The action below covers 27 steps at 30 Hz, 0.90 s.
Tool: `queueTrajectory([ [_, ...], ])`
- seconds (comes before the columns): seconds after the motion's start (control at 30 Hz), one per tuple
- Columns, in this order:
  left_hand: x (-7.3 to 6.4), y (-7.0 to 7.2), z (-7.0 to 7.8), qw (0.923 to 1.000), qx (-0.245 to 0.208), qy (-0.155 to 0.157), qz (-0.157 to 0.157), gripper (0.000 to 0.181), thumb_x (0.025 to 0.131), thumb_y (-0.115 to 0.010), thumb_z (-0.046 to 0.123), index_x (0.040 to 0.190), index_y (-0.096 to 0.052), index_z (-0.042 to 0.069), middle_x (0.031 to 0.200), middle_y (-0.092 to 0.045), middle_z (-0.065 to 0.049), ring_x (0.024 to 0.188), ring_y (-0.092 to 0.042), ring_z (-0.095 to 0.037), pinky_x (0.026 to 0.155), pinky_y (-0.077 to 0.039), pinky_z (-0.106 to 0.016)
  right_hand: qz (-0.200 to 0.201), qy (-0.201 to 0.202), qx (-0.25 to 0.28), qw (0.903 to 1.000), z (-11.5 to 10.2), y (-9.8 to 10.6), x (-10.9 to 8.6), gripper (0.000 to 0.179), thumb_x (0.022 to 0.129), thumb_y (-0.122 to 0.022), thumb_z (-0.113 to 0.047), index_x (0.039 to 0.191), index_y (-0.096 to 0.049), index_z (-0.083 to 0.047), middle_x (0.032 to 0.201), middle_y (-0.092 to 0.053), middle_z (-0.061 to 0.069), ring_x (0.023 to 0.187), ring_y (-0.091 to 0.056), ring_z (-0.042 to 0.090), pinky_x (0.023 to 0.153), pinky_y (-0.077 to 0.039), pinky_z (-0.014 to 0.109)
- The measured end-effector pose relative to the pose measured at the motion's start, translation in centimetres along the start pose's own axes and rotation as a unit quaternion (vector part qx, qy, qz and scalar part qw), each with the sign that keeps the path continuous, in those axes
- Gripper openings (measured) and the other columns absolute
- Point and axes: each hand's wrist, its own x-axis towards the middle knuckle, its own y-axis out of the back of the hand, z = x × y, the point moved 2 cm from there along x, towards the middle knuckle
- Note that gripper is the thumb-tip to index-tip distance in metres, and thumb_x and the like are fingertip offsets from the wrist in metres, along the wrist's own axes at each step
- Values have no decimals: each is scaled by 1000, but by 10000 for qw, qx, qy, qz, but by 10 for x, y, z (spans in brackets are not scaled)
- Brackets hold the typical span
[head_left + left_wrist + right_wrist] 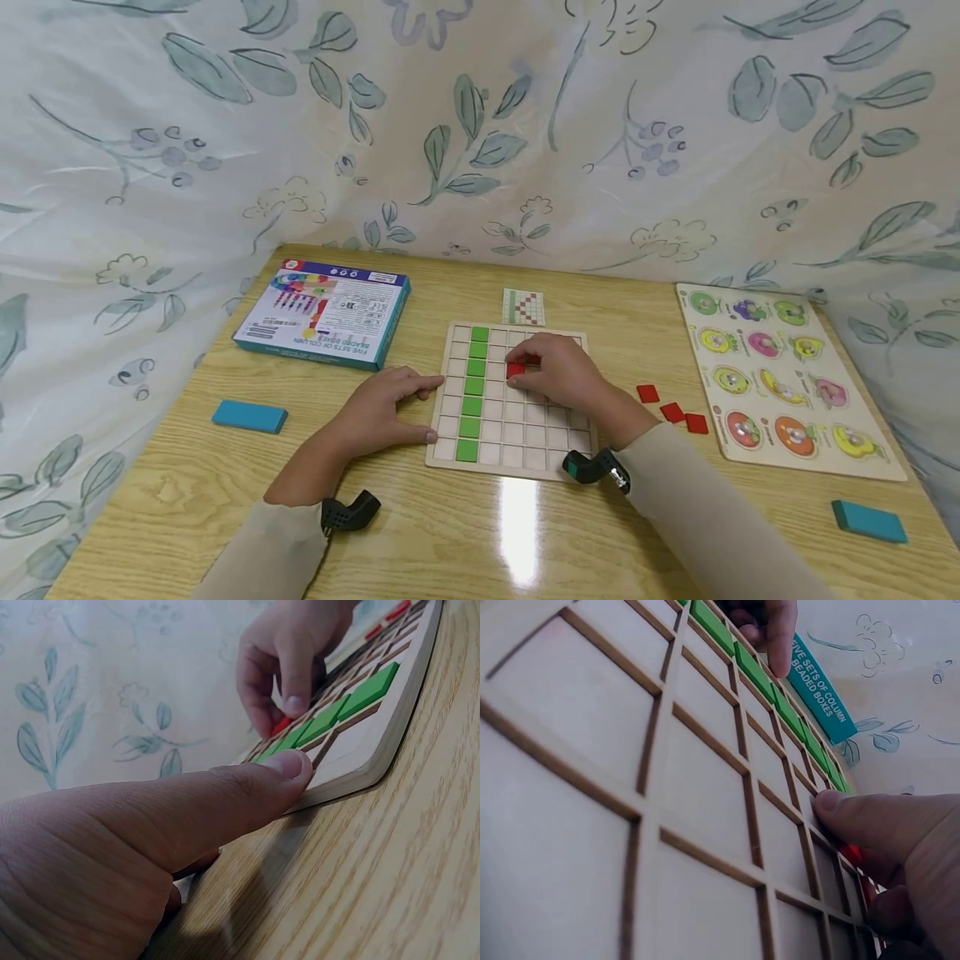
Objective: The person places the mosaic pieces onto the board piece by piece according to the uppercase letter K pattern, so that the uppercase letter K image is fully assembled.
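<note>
A wooden grid board (pixel 513 477) lies on the table, with a column of green tiles (pixel 469 427) near its left side. My right hand (pixel 562 371) is over the middle of the board, thumb and fingers pinching a red square tile (pixel 516 370) at a grid cell. More red shows beneath that hand in the right wrist view, mostly hidden by the fingers. At the board's left edge, my left hand (pixel 382 408) touches the rim with its extended index finger and thumb (pixel 247 780). Several loose red tiles (pixel 672 412) lie right of the board.
A small pattern card (pixel 523 307) lies behind the board. The boxed set (pixel 322 312) is at the back left, and a fruit puzzle board (pixel 787 375) at the right. Blue blocks lie at the left (pixel 250 416) and right (pixel 870 522). A floral cloth hangs behind the table.
</note>
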Motion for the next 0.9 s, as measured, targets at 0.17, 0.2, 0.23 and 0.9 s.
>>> queueTrajectory([
  [0.17, -1, 1, 1, 10000, -22, 37, -48, 78, 82, -94, 46, 151, -65, 23, 105, -58, 13, 99, -51, -13, 92, -44, -42, -2, 22, -64, 10000, -1, -1, 0, 27, 90, -88, -22, 116, -83, -18, 112, -73, -3, 100, -62, 17, 92, -52, 39],
  [0.2, -1, 1, 2, 10000, -20, 36, -52, 78, 82, -94, 46, 151, -65, 23, 105, -58, 13, 99, -51, -13, 92, -44, -42, -1, 32, -66, 10000, -2, -1, 0, 27, 90, -88, -21, 116, -83, -18, 112, -73, -3, 99, -62, 17, 92, -52, 38],
  [0.23, -1, 2, 2, 10000, -20, 40, -51, 79, 81, -94, 46, 151, -65, 23, 105, -58, 13, 99, -51, -13, 92, -44, -42, 1, 39, -66, 10000, -2, -1, 0, 27, 90, -88, -21, 116, -83, -18, 112, -73, -4, 99, -62, 17, 92, -51, 38],
  [0.9, -1, 1, 0, 10000, 53, 52, -19, 79, 81, -94, 46, 150, -65, 23, 104, -58, 14, 99, -51, -13, 90, -44, -41, 156, -9, -70, 9999, -2, -1, -7, 32, 90, -89, -26, 120, -81, -18, 117, -72, -2, 107, -65, 19, 98, -52, 42],
])
